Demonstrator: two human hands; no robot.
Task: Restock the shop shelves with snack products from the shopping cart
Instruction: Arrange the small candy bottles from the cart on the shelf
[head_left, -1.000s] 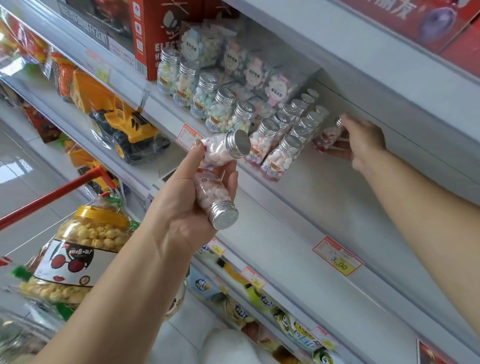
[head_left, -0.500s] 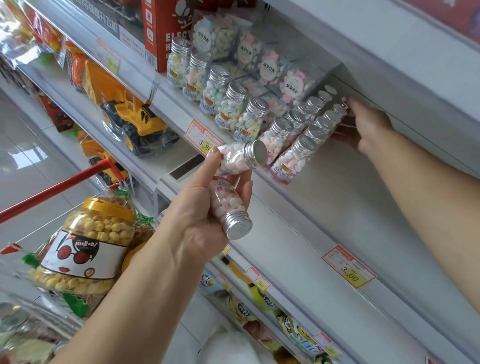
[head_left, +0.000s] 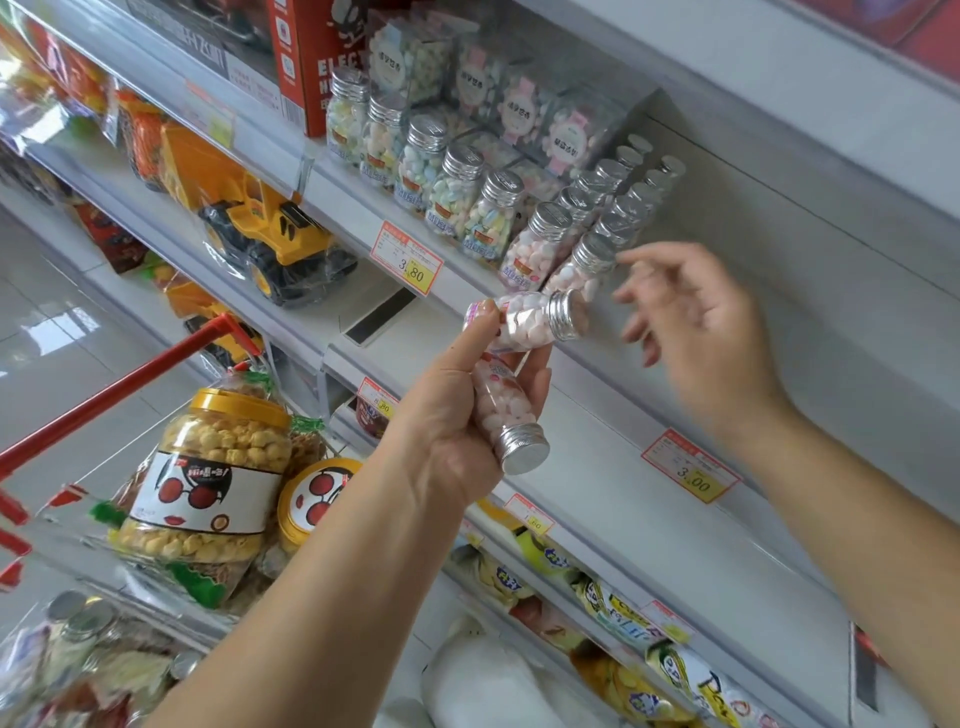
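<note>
My left hand holds two small candy bottles with silver caps. The upper bottle lies sideways, pinched at its base by my thumb and fingers. The lower bottle points cap-down in my palm. My right hand hovers empty with fingers spread, just right of the upper bottle's cap. On the grey shelf behind stand rows of the same candy bottles, pink ones nearest my hands. The red-handled shopping cart at lower left holds a large yellow-lidded snack jar.
A red box and clear candy boxes stand behind the bottles. A yellow toy truck sits on the shelf to the left. Price tags line the shelf edges. Snack bags fill the bottom shelf.
My right hand has let go of a bottle at the back of the shelf row and drawn back toward my left hand, now empty. My left hand still holds both bottles.
</note>
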